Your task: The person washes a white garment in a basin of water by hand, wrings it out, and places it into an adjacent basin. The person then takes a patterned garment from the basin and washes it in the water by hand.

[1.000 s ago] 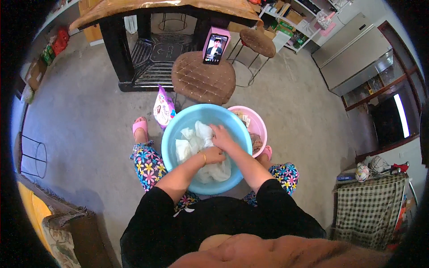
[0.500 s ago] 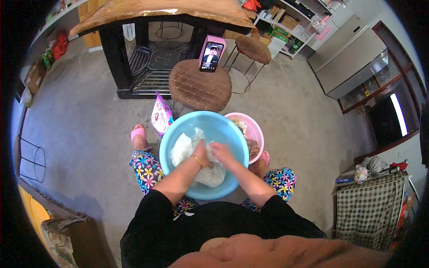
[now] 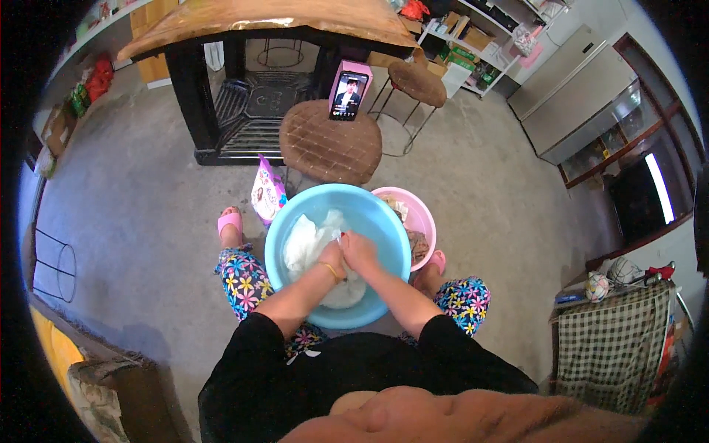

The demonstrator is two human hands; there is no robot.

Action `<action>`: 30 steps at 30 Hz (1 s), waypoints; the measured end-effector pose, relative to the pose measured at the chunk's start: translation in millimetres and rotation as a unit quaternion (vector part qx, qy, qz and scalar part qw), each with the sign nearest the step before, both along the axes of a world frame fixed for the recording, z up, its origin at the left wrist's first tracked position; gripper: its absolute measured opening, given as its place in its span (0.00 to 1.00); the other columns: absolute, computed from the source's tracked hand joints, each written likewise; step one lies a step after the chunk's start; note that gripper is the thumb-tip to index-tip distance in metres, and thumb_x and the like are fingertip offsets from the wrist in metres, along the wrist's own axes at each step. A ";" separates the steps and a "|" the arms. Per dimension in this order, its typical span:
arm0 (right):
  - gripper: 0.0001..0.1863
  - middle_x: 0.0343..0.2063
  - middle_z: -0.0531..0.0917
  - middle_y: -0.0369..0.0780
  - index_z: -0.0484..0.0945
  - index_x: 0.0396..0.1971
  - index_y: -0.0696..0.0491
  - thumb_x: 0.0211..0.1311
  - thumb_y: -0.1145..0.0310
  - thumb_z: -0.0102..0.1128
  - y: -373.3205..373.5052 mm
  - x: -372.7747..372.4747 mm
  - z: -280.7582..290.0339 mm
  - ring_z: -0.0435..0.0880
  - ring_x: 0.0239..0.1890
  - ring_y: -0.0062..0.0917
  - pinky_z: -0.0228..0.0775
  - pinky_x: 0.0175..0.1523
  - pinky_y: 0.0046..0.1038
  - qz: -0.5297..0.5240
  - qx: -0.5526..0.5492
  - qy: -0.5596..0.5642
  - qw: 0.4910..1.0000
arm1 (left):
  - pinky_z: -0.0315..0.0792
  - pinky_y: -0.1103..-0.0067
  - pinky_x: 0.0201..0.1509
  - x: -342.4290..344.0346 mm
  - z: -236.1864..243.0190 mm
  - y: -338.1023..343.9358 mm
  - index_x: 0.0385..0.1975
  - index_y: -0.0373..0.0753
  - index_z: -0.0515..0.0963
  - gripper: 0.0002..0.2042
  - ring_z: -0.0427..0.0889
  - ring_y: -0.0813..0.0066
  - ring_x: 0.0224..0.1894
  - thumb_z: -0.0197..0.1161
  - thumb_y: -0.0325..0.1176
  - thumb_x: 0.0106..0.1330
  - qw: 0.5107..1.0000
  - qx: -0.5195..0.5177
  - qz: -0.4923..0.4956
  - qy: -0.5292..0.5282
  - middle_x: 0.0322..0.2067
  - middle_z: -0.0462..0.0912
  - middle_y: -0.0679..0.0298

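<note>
Between my feet stands a light blue basin [image 3: 399,258] with water and a white garment [image 3: 303,242] in it. Over the basin's middle, my left hand [image 3: 332,258] and my right hand [image 3: 359,251] press close together. Both are closed on part of the wet white cloth, a bit of which shows at the fingertips. One part of the garment spreads out left of my hands; another lies below them near the basin's front. My left wrist wears a yellow band. What kind of garment it is, I cannot tell.
A pink basin [image 3: 422,218] holding patterned clothes sits against the blue one on its right. To its left stands a purple and white detergent bag [image 3: 266,193]. Just beyond is a brown padded stool [image 3: 330,144] with a phone [image 3: 348,96] propped against a pink box.
My right hand has come in against my left hand, where it was blurred and slightly apart before. The white cloth has shifted and bunched between them.
</note>
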State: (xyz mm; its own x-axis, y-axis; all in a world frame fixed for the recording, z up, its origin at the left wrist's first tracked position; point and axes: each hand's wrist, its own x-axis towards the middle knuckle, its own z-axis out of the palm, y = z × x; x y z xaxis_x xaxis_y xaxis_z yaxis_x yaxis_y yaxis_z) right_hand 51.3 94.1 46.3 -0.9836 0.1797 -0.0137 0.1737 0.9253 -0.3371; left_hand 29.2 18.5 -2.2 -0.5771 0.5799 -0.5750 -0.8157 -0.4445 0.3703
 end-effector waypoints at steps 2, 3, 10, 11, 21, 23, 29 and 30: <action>0.10 0.27 0.76 0.49 0.71 0.29 0.53 0.55 0.64 0.43 4.3 -5.3 -7.8 0.75 0.32 0.44 0.65 0.37 0.42 -0.024 -0.023 -0.053 0.998 | 0.65 0.70 0.48 -3.9 -26.7 -2.0 0.39 0.38 0.70 0.14 0.72 0.61 0.43 0.40 0.37 0.62 1.000 -0.022 0.004 0.014 0.40 0.74 0.55; 0.10 0.27 0.76 0.49 0.71 0.29 0.53 0.55 0.64 0.43 6.7 -6.0 -9.1 0.75 0.32 0.44 0.65 0.37 0.42 -0.019 -0.024 -0.058 0.998 | 0.67 0.71 0.46 -2.9 -43.1 -2.2 0.38 0.37 0.70 0.13 0.73 0.60 0.42 0.42 0.36 0.61 0.999 -0.043 0.002 0.026 0.39 0.75 0.54; 0.16 0.38 0.72 0.48 0.70 0.39 0.53 0.45 0.74 0.51 43.4 -27.2 14.8 0.72 0.41 0.41 0.64 0.46 0.37 -0.029 -0.055 -0.062 0.996 | 0.67 0.69 0.44 14.1 0.4 5.6 0.37 0.33 0.72 0.15 0.74 0.54 0.38 0.50 0.38 0.56 0.472 -0.451 -0.326 0.684 0.36 0.75 0.46; 0.15 0.37 0.72 0.47 0.71 0.38 0.53 0.45 0.73 0.52 39.8 -32.7 16.0 0.71 0.42 0.40 0.64 0.47 0.35 0.041 -0.116 -0.007 0.992 | 0.66 0.66 0.47 16.2 3.9 9.5 0.41 0.35 0.70 0.18 0.73 0.53 0.40 0.48 0.41 0.56 0.519 -0.444 -0.346 0.643 0.38 0.75 0.46; 0.23 0.47 0.67 0.51 0.72 0.44 0.45 0.42 0.69 0.56 20.0 -65.8 -55.2 0.65 0.50 0.47 0.57 0.56 0.38 0.210 -0.133 -0.084 0.965 | 0.64 0.65 0.48 38.4 61.6 -3.4 0.44 0.38 0.71 0.21 0.73 0.50 0.43 0.41 0.45 0.59 0.512 -0.486 -0.364 0.608 0.41 0.75 0.51; 0.25 0.47 0.66 0.52 0.70 0.46 0.45 0.41 0.68 0.56 13.0 -60.8 -55.6 0.64 0.50 0.48 0.57 0.56 0.39 0.184 -0.104 -0.047 0.976 | 0.62 0.61 0.51 31.7 40.0 -4.1 0.46 0.38 0.70 0.22 0.72 0.53 0.46 0.42 0.45 0.58 0.557 -0.458 -0.418 0.552 0.44 0.73 0.51; 0.32 0.50 0.64 0.53 0.64 0.52 0.45 0.39 0.68 0.59 12.0 -55.8 -47.1 0.62 0.53 0.47 0.55 0.57 0.38 0.124 0.008 -0.067 0.990 | 0.63 0.69 0.52 9.8 17.8 -10.0 0.43 0.35 0.72 0.22 0.71 0.52 0.47 0.43 0.45 0.57 0.682 -0.354 -0.374 0.520 0.44 0.73 0.47; 0.34 0.50 0.64 0.53 0.63 0.53 0.46 0.39 0.68 0.60 14.1 -58.0 -45.9 0.61 0.53 0.47 0.55 0.57 0.38 0.121 -0.009 -0.073 0.990 | 0.63 0.68 0.52 2.0 18.8 -12.6 0.43 0.35 0.72 0.22 0.71 0.52 0.47 0.44 0.44 0.57 0.698 -0.379 -0.378 0.476 0.44 0.73 0.47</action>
